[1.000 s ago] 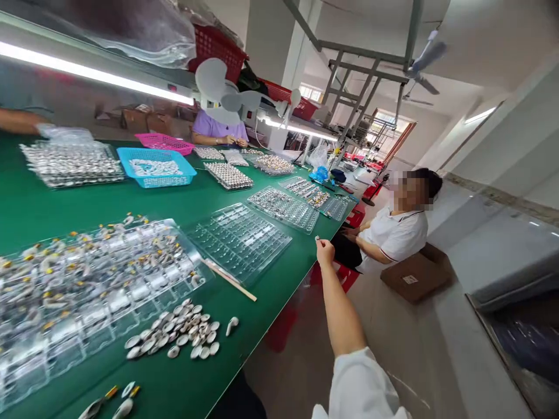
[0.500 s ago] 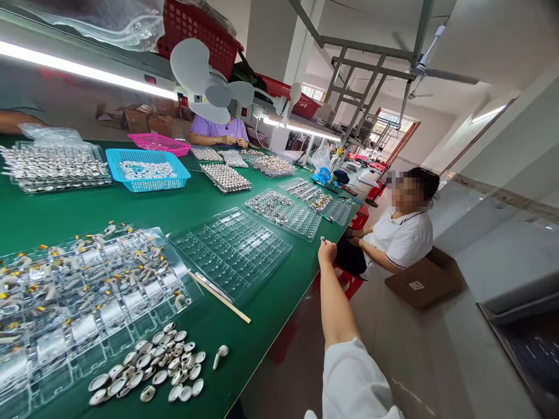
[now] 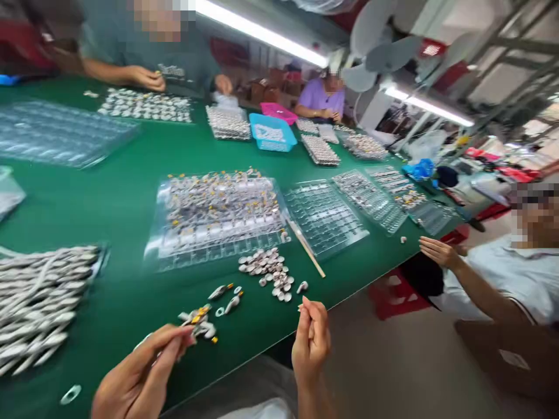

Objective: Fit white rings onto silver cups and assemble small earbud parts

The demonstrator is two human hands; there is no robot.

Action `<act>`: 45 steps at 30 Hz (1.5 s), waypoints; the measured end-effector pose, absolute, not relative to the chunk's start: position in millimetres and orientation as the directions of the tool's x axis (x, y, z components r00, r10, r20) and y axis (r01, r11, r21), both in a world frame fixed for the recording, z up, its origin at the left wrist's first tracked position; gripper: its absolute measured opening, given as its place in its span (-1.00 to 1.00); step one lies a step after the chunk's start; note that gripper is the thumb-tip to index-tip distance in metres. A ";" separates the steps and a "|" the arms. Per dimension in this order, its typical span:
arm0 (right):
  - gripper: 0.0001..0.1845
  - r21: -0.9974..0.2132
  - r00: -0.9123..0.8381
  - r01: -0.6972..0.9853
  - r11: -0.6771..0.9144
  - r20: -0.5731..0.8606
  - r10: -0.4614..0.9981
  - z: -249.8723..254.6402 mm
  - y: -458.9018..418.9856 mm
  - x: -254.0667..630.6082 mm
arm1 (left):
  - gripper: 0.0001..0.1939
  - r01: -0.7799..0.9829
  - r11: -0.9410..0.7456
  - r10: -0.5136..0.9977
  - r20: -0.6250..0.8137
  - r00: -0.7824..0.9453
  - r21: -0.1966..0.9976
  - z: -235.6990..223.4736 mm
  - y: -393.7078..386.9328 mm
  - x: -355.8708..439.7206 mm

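Observation:
My left hand (image 3: 140,372) reaches over the green table (image 3: 122,198) from the bottom left. Its thumb and fingers pinch together at a small cluster of white earbud parts with yellow tips (image 3: 198,323). My right hand (image 3: 311,340) stands upright at the table's near edge, fingers pressed together, with a tiny pale speck at the fingertips that I cannot name. Just beyond it lie a heap of small oval shells (image 3: 268,270) and a thin wooden stick (image 3: 305,247). A clear tray full of earbud parts (image 3: 216,212) sits behind the heap.
A co-worker's open hand (image 3: 439,251) rests at the table's right edge beside one small white piece (image 3: 402,239). Empty clear trays (image 3: 325,218), a blue basket (image 3: 271,132), a pink basket (image 3: 277,110) and white parts (image 3: 35,299) cover the table. Other people work across it.
The view has swung left and down. My right arm, stretched out toward the seated co-worker, has drawn back to the near edge. My left hand has come into view.

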State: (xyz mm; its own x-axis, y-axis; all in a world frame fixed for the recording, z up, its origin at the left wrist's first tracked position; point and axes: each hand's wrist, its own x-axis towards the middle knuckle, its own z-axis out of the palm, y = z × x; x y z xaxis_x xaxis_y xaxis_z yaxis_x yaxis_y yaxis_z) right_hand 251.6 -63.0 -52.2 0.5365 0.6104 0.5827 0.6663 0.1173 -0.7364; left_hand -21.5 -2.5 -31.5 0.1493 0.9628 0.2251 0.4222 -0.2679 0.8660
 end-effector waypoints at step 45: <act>-0.79 -0.990 0.151 0.000 -0.143 -0.141 0.978 10.4 -24.1 187.4 | -0.80 0.155 -0.185 0.969 0.153 0.195 0.970 11.5 5.3 -2.2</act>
State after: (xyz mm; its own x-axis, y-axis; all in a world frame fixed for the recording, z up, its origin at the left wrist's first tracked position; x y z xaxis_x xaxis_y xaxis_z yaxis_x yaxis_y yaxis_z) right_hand 187.4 -24.1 10.4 0.1511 0.9784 -0.1409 0.0004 -0.1426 -0.9898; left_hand -2.2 5.3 11.5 0.1947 0.9688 0.1534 0.1551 -0.1849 0.9705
